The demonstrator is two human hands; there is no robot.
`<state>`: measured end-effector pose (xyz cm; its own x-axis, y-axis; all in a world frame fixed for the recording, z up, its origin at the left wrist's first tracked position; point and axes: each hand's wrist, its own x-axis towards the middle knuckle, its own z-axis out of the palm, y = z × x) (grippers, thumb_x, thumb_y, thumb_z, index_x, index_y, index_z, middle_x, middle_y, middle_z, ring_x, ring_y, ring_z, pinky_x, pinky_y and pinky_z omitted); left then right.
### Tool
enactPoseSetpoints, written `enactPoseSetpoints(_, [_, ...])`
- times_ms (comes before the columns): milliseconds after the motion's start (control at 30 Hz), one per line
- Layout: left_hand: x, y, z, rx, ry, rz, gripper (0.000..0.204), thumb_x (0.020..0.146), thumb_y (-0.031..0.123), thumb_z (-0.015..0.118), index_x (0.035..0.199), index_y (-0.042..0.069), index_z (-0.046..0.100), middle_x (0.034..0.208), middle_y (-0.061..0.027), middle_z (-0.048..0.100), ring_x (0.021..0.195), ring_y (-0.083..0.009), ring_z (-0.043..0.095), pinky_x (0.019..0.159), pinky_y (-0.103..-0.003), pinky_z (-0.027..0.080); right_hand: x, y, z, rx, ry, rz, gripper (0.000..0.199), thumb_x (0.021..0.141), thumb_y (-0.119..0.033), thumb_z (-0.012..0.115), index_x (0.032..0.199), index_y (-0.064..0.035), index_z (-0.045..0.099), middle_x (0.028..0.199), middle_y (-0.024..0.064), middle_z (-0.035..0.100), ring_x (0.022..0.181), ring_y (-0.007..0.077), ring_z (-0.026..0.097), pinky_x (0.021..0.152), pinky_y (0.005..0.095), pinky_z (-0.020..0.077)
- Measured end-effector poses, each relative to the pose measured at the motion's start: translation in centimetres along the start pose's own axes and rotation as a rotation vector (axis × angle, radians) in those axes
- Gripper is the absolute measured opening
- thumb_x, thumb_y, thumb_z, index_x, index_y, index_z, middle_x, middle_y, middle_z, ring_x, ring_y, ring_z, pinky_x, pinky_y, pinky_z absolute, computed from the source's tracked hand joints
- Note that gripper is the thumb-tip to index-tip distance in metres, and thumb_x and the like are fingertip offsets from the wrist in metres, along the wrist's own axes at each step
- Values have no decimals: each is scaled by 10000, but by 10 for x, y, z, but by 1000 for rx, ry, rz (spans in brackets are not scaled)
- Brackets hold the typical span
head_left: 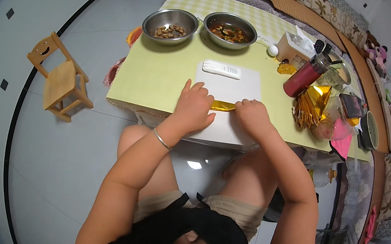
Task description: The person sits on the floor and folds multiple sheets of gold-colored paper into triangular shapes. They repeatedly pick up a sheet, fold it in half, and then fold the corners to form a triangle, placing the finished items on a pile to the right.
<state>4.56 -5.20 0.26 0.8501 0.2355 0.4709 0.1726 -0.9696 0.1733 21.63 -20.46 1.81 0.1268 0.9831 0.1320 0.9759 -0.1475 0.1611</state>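
Observation:
A narrow, folded strip of gold foil paper (222, 106) lies between my hands at the near edge of the table. My left hand (194, 105) is closed over its left end, the thumb pointing toward the foil's near side. At the other end, my right hand (253, 119) has its fingers bent and pressed onto the strip. The fingertips partly cover both ends. Beneath lies a white sheet (247, 87), its near part reaching the table edge. On its far part rests a slim white remote-like object (221, 69).
Two steel bowls, one with brown nuts (169, 31), one with mixed food (230, 33), stand at the back. To the right are a tissue box (291, 48), a red flask (306, 75), stacked gold foil (313, 102) and a clear container (329, 117). A small wooden chair (62, 78) stands left.

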Motion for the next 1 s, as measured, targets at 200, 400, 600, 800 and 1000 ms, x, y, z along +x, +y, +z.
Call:
enactPoseSetpoints(200, [16,-9,17,72,36,9,85,779,88,644,774,64,725,866,-97,684,1136,-334,613,1090,-563,399,-5,12,0,300,275,150,76,836,-145,647,851,-84,690,836,103,686,791,336,659,746,449,539])
enactPoseSetpoints(400, [53,5,14,171,98,78,101,725,113,657,720,135,755,761,-39,692,853,-255,603,775,-413,472,11,31,-3,594,199,400,178,875,-211,685,966,-66,733,941,123,736,848,363,686,797,429,550])
enactPoseSetpoints(600, [100,-3,-16,266,-33,-24,107,746,127,677,765,136,782,774,-49,706,867,-288,664,732,-420,538,14,52,-26,472,247,283,272,876,-316,742,998,-73,760,974,140,744,884,336,696,820,405,553])
enactPoseSetpoints(800, [142,-4,-75,-8,39,-29,102,806,156,721,875,137,793,877,-106,732,820,-299,705,721,-428,554,3,80,-23,1271,641,372,528,804,-99,814,1302,-16,661,1255,131,712,1192,205,652,1006,355,502])
enactPoseSetpoints(1000, [116,-35,-98,-1124,-129,-9,200,818,-81,664,978,-34,773,1058,-133,747,973,-214,702,893,-299,558,-40,69,-21,871,609,223,1124,675,-201,886,1605,-68,268,1644,187,303,1520,326,294,1237,420,239])
